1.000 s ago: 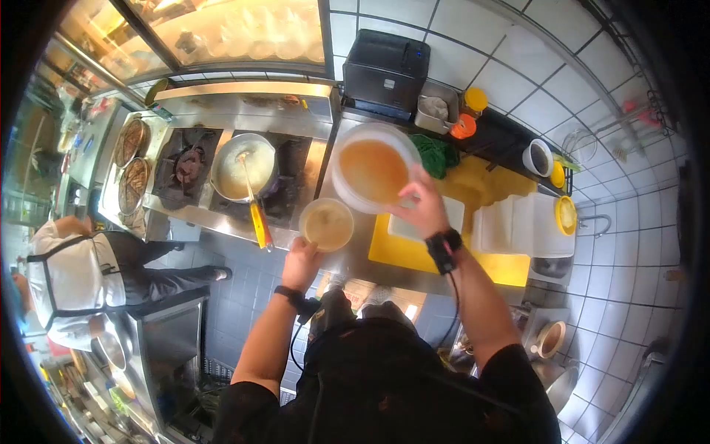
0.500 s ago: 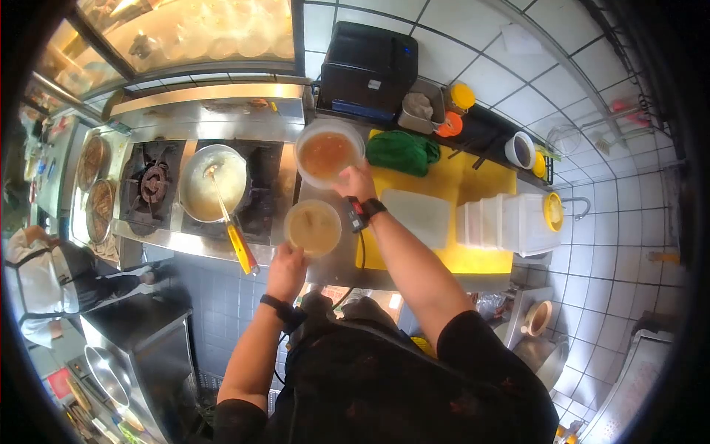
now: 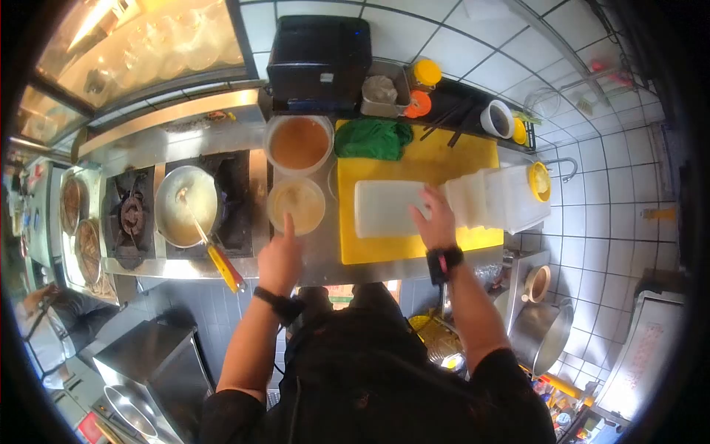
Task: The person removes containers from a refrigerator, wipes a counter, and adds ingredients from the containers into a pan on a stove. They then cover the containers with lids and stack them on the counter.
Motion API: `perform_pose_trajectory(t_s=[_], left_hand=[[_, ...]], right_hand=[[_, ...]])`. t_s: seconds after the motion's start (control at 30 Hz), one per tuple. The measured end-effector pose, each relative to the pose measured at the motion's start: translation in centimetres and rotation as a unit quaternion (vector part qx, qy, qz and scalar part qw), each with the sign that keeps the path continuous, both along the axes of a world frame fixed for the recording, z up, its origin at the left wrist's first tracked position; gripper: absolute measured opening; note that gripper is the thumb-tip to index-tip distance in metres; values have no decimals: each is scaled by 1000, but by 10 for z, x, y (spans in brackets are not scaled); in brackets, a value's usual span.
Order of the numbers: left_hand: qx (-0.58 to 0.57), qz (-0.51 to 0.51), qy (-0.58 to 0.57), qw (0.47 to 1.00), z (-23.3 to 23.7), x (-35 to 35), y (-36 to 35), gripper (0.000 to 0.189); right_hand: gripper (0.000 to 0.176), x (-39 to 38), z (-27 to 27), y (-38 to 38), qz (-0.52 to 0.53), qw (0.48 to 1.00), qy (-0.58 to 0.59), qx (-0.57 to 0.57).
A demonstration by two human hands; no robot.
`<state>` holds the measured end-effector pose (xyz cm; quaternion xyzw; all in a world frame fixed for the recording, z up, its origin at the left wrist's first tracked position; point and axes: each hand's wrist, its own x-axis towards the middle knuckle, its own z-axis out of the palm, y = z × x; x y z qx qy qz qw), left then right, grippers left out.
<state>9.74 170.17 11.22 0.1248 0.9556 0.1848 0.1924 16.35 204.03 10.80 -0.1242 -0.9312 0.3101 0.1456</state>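
My left hand (image 3: 281,260) is at the near rim of a tub of pale brown liquid (image 3: 296,206), its index finger stretched over the edge. Just behind that tub stands a larger tub of reddish-brown liquid (image 3: 299,143). Over the right end of a white rectangular plastic container (image 3: 386,207), my right hand (image 3: 436,220) is open with fingers spread. This container lies on the yellow cutting board (image 3: 355,250), beside a stack of white plastic containers (image 3: 497,198). A bunched green cloth (image 3: 373,138) sits at the board's back edge.
To the left, a pan (image 3: 186,222) of pale liquid sits on the stove, a yellow-and-red handle (image 3: 224,268) sticking out towards me. A black appliance (image 3: 319,63) and a metal container (image 3: 384,92) line the wall. Another person (image 3: 48,333) is at the far left.
My right hand has left the reddish-brown tub and moved right to the white container. The pale brown tub now sits close against the larger tub, my left hand still at it. The view has shifted.
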Motion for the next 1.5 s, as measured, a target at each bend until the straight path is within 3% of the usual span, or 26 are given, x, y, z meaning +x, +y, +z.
perform_pose_trajectory(t_s=[0.1, 0.2, 0.23, 0.3, 0.37, 0.43, 0.6, 0.63, 0.7, 0.73, 0.77, 0.8, 0.83, 0.97, 1.0, 1.07, 1.1, 1.17, 1.2, 1.23, 1.27, 1.3, 1.37, 1.43, 1.47, 1.5], left_hand=[[100, -114, 101, 983, 14, -4, 25, 34], [135, -165, 79, 974, 22, -34, 72, 42], [173, -186, 90, 963, 21, -46, 89, 45], [155, -195, 135, 959, 19, -69, 126, 48], [138, -213, 177, 951, 16, -89, 166, 52], [65, -171, 61, 981, 9, -115, 204, 67], [-55, -211, 113, 969, -96, -177, 279, 74], [-82, -218, 152, 960, -100, -182, 291, 77], [-47, -177, 96, 978, -105, -187, 305, 81], [-17, -191, 124, 973, -107, -185, 308, 81], [0, -221, 117, 968, -69, -172, 314, 70], [159, -253, 63, 952, -114, -199, 309, 61], [197, -239, 60, 949, -117, -197, 307, 52], [119, -240, 161, 950, -143, -217, 255, 47], [77, -199, 100, 972, -101, -195, 254, 49], [155, -159, 84, 971, -48, -158, 247, 44], [33, -127, 106, 986, 27, -105, 261, 43], [151, -148, 138, 968, 7, -125, 216, 38], [78, -146, 170, 972, 33, -114, 206, 36], [196, -133, 142, 961, 51, -94, 199, 33], [201, -140, 164, 955, 56, -95, 175, 31], [306, -150, 108, 934, 74, -78, 165, 28], [265, -169, 139, 939, 114, -46, 149, 32], [297, -281, 84, 909, 126, -34, 122, 42], [300, -280, 85, 908, 133, -14, 125, 42], [360, -290, 5, 887, 142, 12, 137, 45]], right_hand=[[42, 61, -12, 25, -33, 997, -59, -34], [47, 111, -37, 45, -29, 994, -89, -53], [48, 127, -40, 55, -3, 985, -157, -71], [49, 166, -50, 76, 11, 971, -219, -98], [51, 214, -66, 95, -22, 939, -265, -218], [51, 263, -79, 114, -62, 937, -266, -216], [50, 383, -118, 133, -225, 886, -291, -283], [48, 405, -127, 132, -243, 894, -247, -285], [46, 443, -150, 139, -274, 894, -204, -289], [45, 464, -166, 143, -277, 883, -206, -318], [44, 487, -181, 140, -286, 870, -208, -345], [44, 498, -181, 138, -292, 867, -209, -345], [43, 495, -175, 136, -287, 873, -216, -328], [43, 444, -140, 148, -244, 910, -278, -189], [44, 436, -138, 150, -241, 918, -252, -189], [45, 422, -147, 155, -217, 931, -220, -194], [45, 412, -140, 155, -225, 932, -211, -192], [43, 387, -110, 150, -230, 912, -204, -271], [43, 381, -113, 143, -237, 913, -195, -268], [42, 376, -118, 136, -218, 926, -168, -260], [42, 370, -121, 130, -199, 937, -141, -251], [42, 363, -116, 124, -206, 937, -135, -248], [41, 344, -84, 109, -215, 901, -140, -348], [45, 326, -44, 95, -178, 893, -86, -405], [49, 318, -31, 87, -136, 875, -35, -463], [49, 308, -28, 77, -136, 876, -35, -462]])
